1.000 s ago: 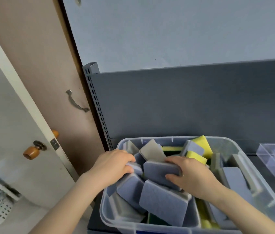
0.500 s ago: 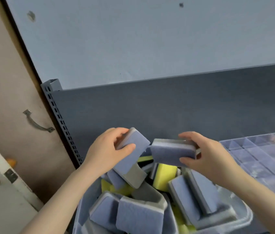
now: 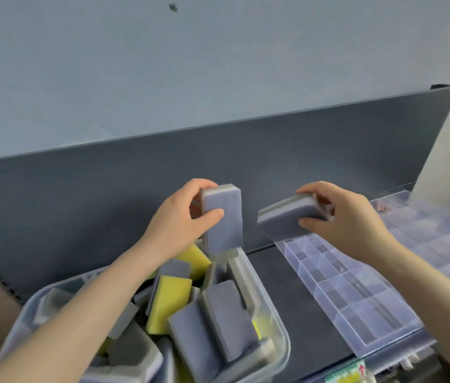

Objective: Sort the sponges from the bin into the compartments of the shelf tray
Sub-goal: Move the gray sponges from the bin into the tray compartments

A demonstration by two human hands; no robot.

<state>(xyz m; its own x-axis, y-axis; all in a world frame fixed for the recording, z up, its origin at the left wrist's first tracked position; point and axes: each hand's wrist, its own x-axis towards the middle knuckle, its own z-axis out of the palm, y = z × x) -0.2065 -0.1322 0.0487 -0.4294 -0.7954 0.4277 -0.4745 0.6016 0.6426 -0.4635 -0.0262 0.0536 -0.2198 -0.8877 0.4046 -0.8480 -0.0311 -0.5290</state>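
Sponge (image 3: 281,221) in right hand (image 3: 349,219) nearer tray (image 3: 356,302)

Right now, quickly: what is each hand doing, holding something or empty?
Left hand: closed, gripping the upright sponge.
Right hand: closed, gripping the tilted sponge.

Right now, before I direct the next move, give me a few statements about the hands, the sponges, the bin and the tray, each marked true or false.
1. The left hand grips an upright grey-blue foam sponge above the clear plastic bin. True.
2. The right hand is empty. False: it holds a second grey-blue foam sponge.
3. The clear plastic compartment tray lies right of the bin. True.
4. The bin holds only grey-blue sponges. False: yellow foam sponges lie in it too.
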